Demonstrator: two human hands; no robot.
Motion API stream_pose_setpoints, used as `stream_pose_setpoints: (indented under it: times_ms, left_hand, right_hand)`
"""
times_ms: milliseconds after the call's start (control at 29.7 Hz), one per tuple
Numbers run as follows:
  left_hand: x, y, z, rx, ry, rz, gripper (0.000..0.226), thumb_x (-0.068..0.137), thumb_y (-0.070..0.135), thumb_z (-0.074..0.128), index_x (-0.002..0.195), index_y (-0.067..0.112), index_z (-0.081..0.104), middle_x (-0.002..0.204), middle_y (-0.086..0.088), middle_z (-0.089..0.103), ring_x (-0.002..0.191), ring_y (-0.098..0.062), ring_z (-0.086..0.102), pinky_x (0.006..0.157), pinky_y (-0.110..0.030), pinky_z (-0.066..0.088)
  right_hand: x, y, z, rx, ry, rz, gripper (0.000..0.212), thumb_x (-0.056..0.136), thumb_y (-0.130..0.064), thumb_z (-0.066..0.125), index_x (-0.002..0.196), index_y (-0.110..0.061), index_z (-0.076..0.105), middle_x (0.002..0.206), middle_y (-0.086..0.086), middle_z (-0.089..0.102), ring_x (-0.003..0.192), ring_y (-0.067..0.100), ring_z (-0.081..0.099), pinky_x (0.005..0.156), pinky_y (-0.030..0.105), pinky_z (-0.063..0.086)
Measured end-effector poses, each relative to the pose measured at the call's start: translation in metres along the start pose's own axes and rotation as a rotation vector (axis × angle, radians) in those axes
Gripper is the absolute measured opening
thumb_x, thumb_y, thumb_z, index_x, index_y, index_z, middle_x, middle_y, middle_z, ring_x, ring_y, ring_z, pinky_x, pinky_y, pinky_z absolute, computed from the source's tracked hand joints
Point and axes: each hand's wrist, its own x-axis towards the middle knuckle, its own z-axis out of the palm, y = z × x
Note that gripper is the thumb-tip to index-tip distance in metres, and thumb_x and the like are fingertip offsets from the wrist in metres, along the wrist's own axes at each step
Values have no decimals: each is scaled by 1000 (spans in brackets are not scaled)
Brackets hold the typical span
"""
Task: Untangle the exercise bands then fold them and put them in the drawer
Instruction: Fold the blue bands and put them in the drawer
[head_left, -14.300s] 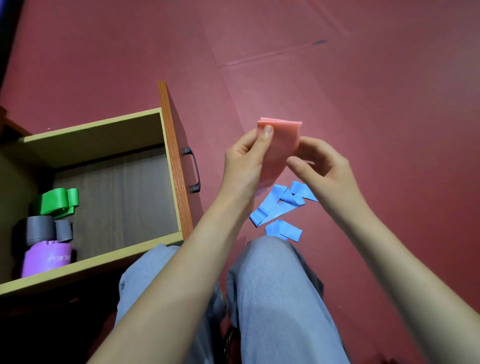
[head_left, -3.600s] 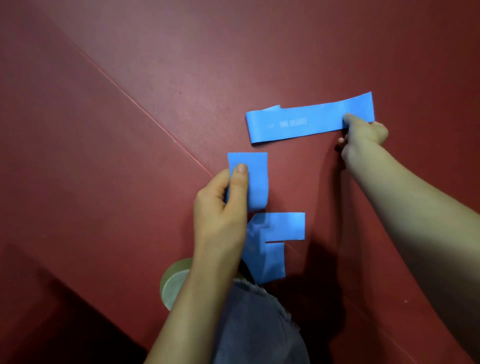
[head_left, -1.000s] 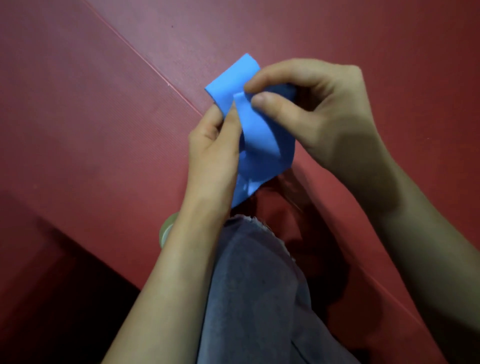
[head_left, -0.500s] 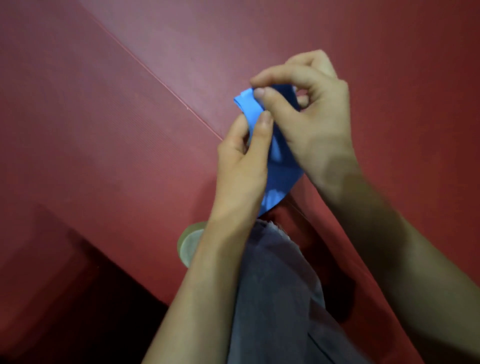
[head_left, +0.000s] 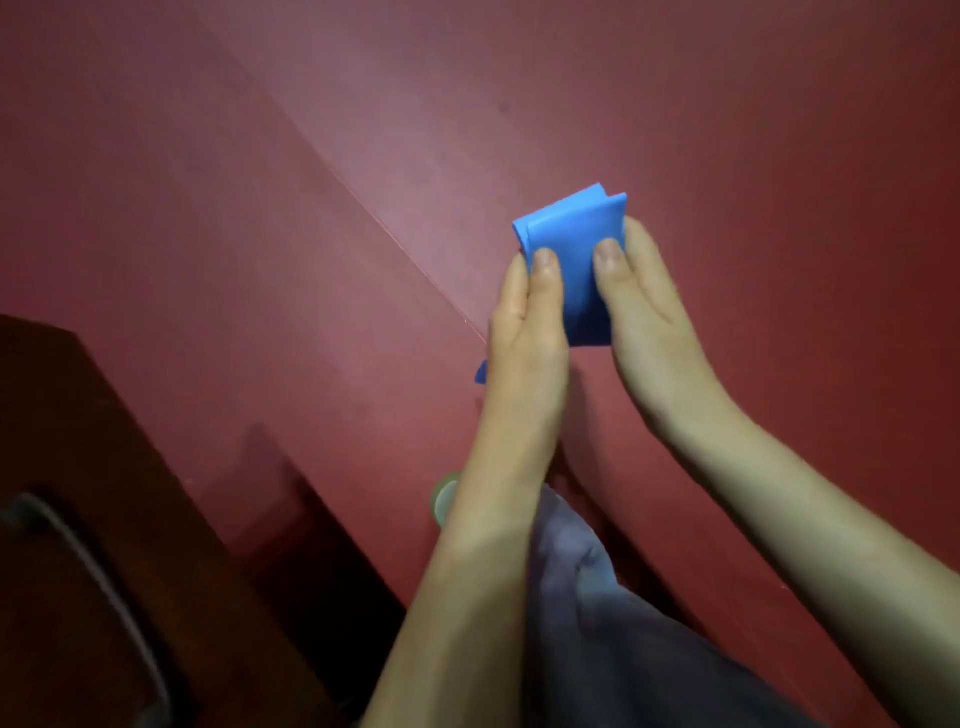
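left hand (head_left: 530, 317) is pinching the left side of a folded blue exercise band (head_left: 574, 234), its thumb lying flat on the near face while the fingers are going behind the band and hiding from view. right hand (head_left: 644, 322) is gripping the right side in the same way, its thumb pressing on the front and 1 fingertip showing at the band's right edge. the 2 thumbs are lying side by side, both pointing away from the person, with a strip of blue showing between them. the band is sitting as a compact, roughly square packet of several layers, with folded edges showing along its top and left, and the hands are holding it out in front of the person over the red floor (head_left: 311, 260). a thin seam (head_left: 363, 202) is running diagonally across the floor and passing under the left hand. a small blue tip (head_left: 481, 371) is peeking out just left of the left wrist; i cannot tell whether it is belonging to the same band. a grey-blue trouser leg (head_left: 597, 623) is lying beneath the forearms, and a pale round thing (head_left: 442, 501) is showing beside the left forearm, too hidden to identify. dark brown furniture (head_left: 78, 415) is filling the lower left corner, with a blurred pale curved bar (head_left: 98, 571) on it.
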Motion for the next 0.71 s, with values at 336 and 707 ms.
stream_pose_setpoints:
  times_ms: [336,707]
  left_hand:
    - [-101,112,-2,218,123,335,20,87,25,49,67,21,52,62,5,49,56,0,42,52,-12,37]
    - [-206,188,-2,245,133,550,21,89,24,44,71,17,52,63,4,46,58,-1,39,52,-13,34]
  right_hand:
    - [-78,-130,-3,218,-273,-73,21,96,-9,34,87,-23,48,80,-10,53,62,-14,51,63,0,39]
    - [-152,-230,-30,-105,-299,-477,14,76,-20,60,76,-34,59,65,-20,58,54,-1,46,56,9,38]
